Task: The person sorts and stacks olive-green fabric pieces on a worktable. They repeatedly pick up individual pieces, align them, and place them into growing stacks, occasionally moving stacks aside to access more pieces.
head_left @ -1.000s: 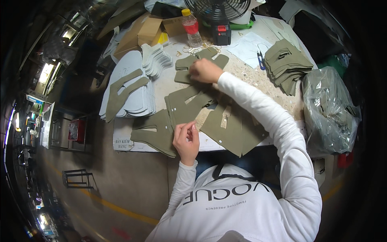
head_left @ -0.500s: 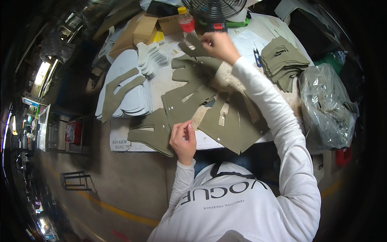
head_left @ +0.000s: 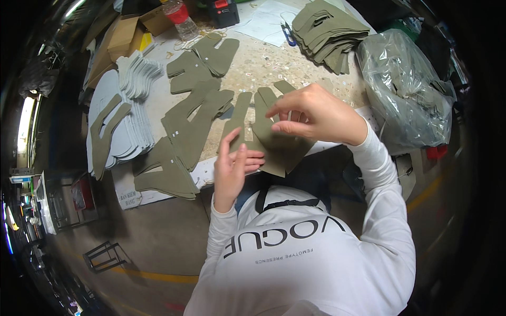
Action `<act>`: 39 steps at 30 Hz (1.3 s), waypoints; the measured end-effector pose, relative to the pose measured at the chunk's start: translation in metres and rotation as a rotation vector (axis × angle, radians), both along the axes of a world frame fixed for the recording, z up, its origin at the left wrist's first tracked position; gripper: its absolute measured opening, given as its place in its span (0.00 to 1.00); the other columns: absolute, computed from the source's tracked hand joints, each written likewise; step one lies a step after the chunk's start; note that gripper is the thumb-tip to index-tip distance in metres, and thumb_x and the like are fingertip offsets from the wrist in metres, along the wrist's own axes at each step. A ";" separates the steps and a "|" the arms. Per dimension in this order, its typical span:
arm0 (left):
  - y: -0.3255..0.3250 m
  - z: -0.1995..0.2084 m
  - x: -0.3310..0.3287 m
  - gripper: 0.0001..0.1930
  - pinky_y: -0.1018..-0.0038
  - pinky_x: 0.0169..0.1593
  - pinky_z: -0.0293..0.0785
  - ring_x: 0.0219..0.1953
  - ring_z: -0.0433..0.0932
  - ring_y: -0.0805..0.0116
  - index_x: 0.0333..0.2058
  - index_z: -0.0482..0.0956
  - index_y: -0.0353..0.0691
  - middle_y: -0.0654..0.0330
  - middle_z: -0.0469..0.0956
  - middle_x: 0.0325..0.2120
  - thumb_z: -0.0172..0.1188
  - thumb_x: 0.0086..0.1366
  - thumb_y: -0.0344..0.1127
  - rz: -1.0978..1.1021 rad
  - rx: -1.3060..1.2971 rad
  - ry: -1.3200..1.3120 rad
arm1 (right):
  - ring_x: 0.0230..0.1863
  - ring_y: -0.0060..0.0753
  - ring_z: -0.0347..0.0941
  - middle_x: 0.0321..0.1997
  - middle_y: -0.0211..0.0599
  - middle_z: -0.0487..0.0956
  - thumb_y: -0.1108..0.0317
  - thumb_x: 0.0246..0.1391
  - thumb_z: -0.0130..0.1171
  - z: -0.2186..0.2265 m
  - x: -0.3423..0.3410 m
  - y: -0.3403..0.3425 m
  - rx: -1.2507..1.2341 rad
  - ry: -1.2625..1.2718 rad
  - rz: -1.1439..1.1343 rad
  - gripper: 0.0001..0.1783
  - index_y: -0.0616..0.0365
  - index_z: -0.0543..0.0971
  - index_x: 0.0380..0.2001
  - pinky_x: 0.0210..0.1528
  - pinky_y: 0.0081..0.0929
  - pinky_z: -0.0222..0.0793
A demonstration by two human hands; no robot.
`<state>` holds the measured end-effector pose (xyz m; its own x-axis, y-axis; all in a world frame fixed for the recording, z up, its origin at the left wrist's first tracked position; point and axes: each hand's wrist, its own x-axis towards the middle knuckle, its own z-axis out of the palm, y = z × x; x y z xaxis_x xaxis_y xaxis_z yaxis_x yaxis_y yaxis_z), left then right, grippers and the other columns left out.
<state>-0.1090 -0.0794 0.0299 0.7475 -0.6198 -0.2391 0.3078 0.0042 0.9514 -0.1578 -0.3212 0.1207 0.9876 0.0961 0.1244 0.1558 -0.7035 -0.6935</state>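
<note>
My left hand point(head_left: 232, 164) is at the table's near edge, fingers spread, beside olive-green cut fabric pieces point(head_left: 271, 145) with long narrow tabs. Over the same pieces hovers my right hand point(head_left: 319, 116), its thumb and forefinger apart and the other fingers curled. I see nothing held in either hand. To the left lie a stack of olive pieces point(head_left: 182, 138) with small white tags and a forked olive stack point(head_left: 167, 178) at the edge. Farther back is another group of olive pieces point(head_left: 217, 57).
White-grey layered pieces point(head_left: 124, 134) stand at the left, one olive piece point(head_left: 100, 138) on top. Behind are a cardboard box point(head_left: 126, 39), a bottle point(head_left: 182, 21) and a black-and-red battery point(head_left: 224, 13). Blue snips point(head_left: 288, 35), an olive stack point(head_left: 327, 31) and a clear plastic bag point(head_left: 403, 95) lie right.
My right hand has let go of an olive piece at the far pile and come back toward me. My left hand's fingers have spread. The whole view has shifted.
</note>
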 end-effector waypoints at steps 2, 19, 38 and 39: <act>-0.012 0.001 -0.010 0.23 0.79 0.39 0.79 0.36 0.84 0.67 0.64 0.56 0.36 0.49 0.82 0.36 0.47 0.74 0.34 0.016 0.093 -0.121 | 0.27 0.37 0.80 0.26 0.44 0.82 0.64 0.52 0.64 -0.009 -0.005 -0.010 0.080 -0.037 -0.085 0.12 0.61 0.83 0.35 0.31 0.29 0.74; 0.005 0.004 -0.030 0.03 0.79 0.31 0.73 0.25 0.76 0.75 0.34 0.81 0.33 0.59 0.77 0.27 0.62 0.60 0.23 0.266 0.371 -0.788 | 0.25 0.20 0.74 0.25 0.27 0.75 0.74 0.50 0.65 -0.090 -0.040 -0.025 0.486 -0.012 -0.513 0.11 0.62 0.79 0.38 0.29 0.18 0.69; 0.024 0.001 0.024 0.29 0.74 0.36 0.75 0.36 0.76 0.69 0.48 0.79 0.39 0.60 0.75 0.35 0.76 0.45 0.35 0.153 0.714 -0.778 | 0.25 0.16 0.76 0.29 0.31 0.81 0.76 0.53 0.63 -0.119 -0.078 -0.035 0.672 0.002 -0.733 0.13 0.65 0.82 0.43 0.29 0.15 0.72; 0.025 0.001 0.026 0.29 0.74 0.36 0.75 0.36 0.76 0.69 0.47 0.79 0.39 0.60 0.75 0.35 0.76 0.44 0.35 0.149 0.710 -0.765 | 0.25 0.17 0.76 0.29 0.32 0.82 0.76 0.53 0.63 -0.119 -0.079 -0.034 0.626 -0.021 -0.717 0.14 0.64 0.82 0.44 0.30 0.15 0.72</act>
<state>-0.0835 -0.0546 0.0309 0.9094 -0.4121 0.0568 -0.3337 -0.6413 0.6909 -0.2367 -0.3551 0.0017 0.7822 -0.6221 -0.0334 -0.1515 -0.1379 -0.9788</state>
